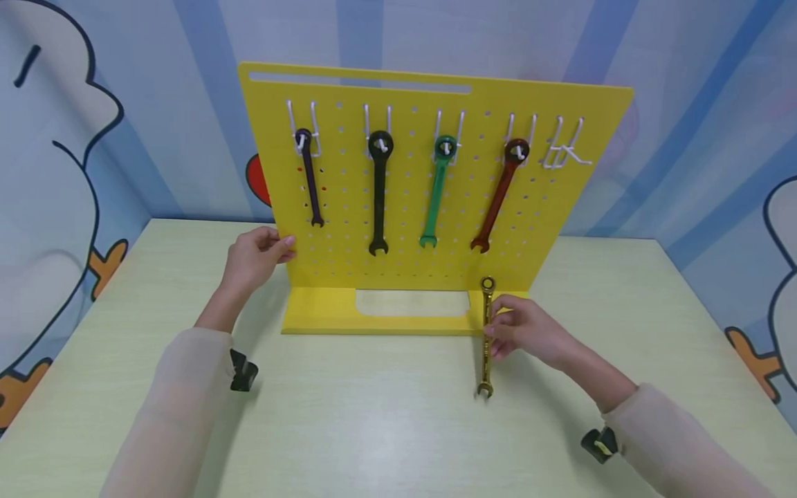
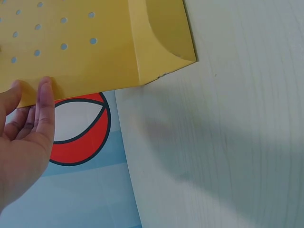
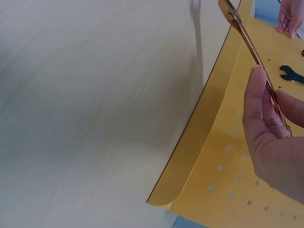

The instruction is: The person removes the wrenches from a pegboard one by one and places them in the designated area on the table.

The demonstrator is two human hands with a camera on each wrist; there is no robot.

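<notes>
A gold combination wrench [image 1: 487, 339] is pinched between the thumb and fingers of my right hand [image 1: 526, 330], ring end up, in front of the pegboard's base. In the right wrist view the same wrench [image 3: 254, 50] slants past the fingertips, with part of it hidden by the hand. My left hand [image 1: 252, 259] grips the left edge of the yellow pegboard [image 1: 349, 270], thumb and fingers at the rim. On the board's hooks hang a small dark wrench [image 1: 313, 183], a black wrench [image 1: 378, 197], a green wrench [image 1: 436, 190] and a red-brown wrench [image 1: 497, 200].
A bare white double hook [image 1: 563, 146] sits at the board's upper right. The board stands on a pale wooden table [image 1: 373, 415], its yellow base [image 1: 320, 318] flat on the top. Behind is a blue striped backdrop [image 1: 436, 34] with cartoon figures.
</notes>
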